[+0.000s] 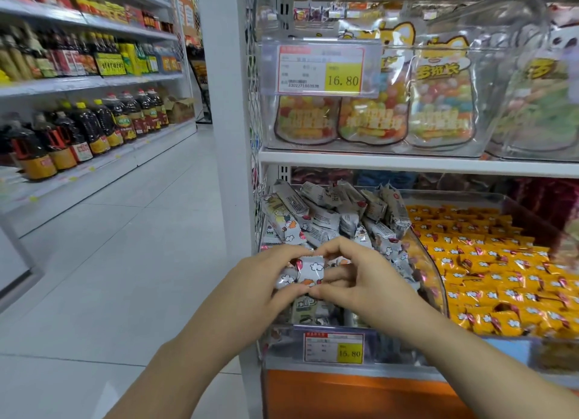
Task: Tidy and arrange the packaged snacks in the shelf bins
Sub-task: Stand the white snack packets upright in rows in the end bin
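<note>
Both hands are in at the bin [436, 280], down at five o'clock from centre, and there's a small clutch of packs [308, 269] caught between them just above the heap. The left hand [266, 280] curls in from seven o'clock and the right hand [360, 280] from four, fingertips meeting over the top and thumbs meeting underneath, so the fingers are clamped on the packs from both sides. These should be featherlight: crinkly foil pillows, soft in the middle, slick on the face, likely to squirt loose if squeezed hard. By my reckoning the best hold is across the flat sides or on the crimped end seams, a few at a time. Look at them: white and silver wrappers, little cartoon popcorn and red and orange blobs, piled every which way behind at twelve o'clock. Next door at three o'clock the orange packs [488, 262] lie in neat rows. A price tag [333, 346] fronts the bin at six.
</note>
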### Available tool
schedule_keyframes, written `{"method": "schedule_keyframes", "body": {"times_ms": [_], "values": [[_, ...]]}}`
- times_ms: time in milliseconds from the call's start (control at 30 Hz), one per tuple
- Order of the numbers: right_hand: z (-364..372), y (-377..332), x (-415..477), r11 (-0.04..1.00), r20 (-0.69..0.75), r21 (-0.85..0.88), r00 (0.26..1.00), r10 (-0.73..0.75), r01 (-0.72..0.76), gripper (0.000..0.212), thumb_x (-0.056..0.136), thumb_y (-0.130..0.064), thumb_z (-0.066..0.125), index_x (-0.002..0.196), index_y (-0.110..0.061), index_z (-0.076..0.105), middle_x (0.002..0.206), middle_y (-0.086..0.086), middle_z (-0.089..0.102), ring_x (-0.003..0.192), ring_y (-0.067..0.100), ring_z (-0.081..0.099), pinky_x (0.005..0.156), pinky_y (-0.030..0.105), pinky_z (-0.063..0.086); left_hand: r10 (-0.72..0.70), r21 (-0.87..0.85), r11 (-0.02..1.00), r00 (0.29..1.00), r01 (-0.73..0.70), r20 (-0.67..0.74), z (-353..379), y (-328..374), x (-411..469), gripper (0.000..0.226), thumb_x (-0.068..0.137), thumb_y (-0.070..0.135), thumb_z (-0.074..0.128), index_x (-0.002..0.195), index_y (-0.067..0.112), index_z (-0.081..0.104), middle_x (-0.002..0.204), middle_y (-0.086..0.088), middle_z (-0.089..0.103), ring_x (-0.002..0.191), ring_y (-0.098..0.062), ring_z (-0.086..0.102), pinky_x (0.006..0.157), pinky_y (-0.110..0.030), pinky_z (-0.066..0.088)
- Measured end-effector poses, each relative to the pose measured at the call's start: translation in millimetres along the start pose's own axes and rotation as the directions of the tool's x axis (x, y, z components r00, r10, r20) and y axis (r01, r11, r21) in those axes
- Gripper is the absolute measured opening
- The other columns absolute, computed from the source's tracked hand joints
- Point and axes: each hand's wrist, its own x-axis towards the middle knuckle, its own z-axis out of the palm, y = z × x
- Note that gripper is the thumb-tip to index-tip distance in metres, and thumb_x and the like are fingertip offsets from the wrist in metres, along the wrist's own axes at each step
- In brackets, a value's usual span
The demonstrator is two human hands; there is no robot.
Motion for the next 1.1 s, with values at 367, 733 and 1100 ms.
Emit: {"method": "schedule_keyframes", "body": {"times_ms": [367,733,1100], "values": [[-16,31,15,0.961,0.171,-0.226,0.965,0.202,-0.161,0.028,0.084,-0.012,0.068,0.110,-0.018,0.060,0.108,0.002,0.064,0.098,0.010,0.063,0.088,0.020,0.051,-0.176,-0.297,0.947,0.972,0.123,-0.159,-59,10,-33,0.027,0.075,0.054,0.066,0.099,0.052,0.055,0.096,0.025,0.062,0.095,0.003,0.059,0.070,-0.009,0.046],[14,47,51,0.713,0.351,-0.696,0.908,0.228,0.090,0.037,0.081,-0.024,0.070,0.117,-0.023,0.059,0.104,-0.012,0.060,0.095,0.008,0.057,0.083,0.020,0.047,-0.332,-0.094,0.932,0.930,0.349,0.159,-61,-19,-52,0.024,0.079,0.050,0.063,0.101,0.049,0.052,0.100,0.027,0.058,0.089,-0.006,0.058,0.080,-0.030,0.050],[13,55,55,0.567,0.422,-0.802,0.849,0.318,0.187,0.033,0.084,-0.013,0.054,0.116,-0.020,0.056,0.105,0.003,0.064,0.091,0.020,0.059,0.080,0.036,0.052,-0.348,-0.107,0.920,0.913,0.376,0.212,-48,-22,-45,0.018,0.083,0.044,0.062,0.096,0.049,0.052,0.099,0.025,0.058,0.090,-0.006,0.059,0.081,-0.029,0.052]]}}
